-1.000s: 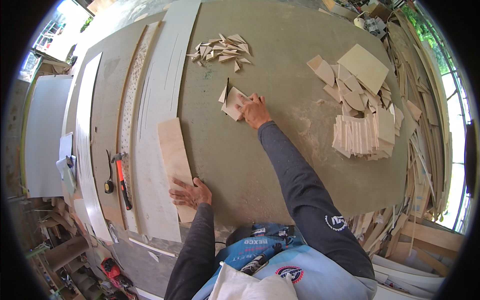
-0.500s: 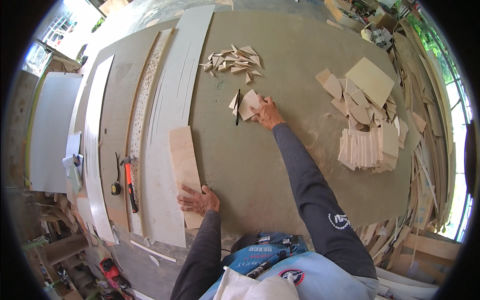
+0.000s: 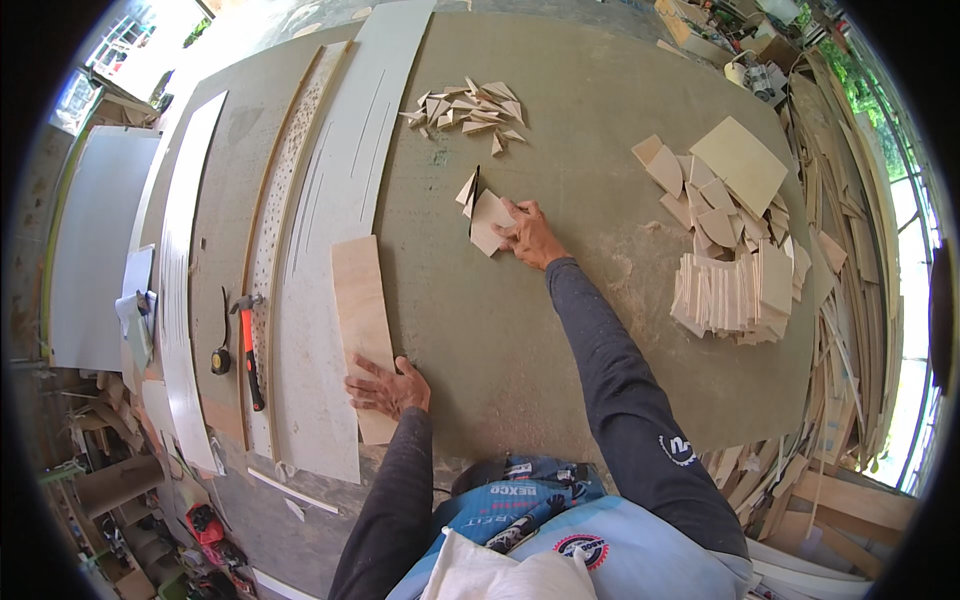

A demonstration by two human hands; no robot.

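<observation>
My right hand [image 3: 530,236] grips the right edge of a small, flat plywood piece [image 3: 489,223] between thumb and fingers, low over the table. A thin dark stick-like tool [image 3: 476,190] lies along the piece's left edge; its kind is too small to tell. Beside it are pale wood scraps [image 3: 465,190], partly hidden. My left hand [image 3: 388,388] rests flat with fingers spread on a long plywood strip [image 3: 360,300], near the strip's closer end. Farther off lies a heap of pointed wood offcuts [image 3: 475,107].
Plywood pieces [image 3: 715,200] lie loosely at the right of the table [image 3: 560,400], behind a stacked row of them [image 3: 725,295]. Left are a white board [image 3: 345,180], a claw hammer [image 3: 249,350], a tape measure [image 3: 220,360] and white strips [image 3: 185,280].
My right hand has drawn the small plywood piece slightly toward me, along the dark tool. My left hand keeps its place on the strip. The whole view has shifted a little.
</observation>
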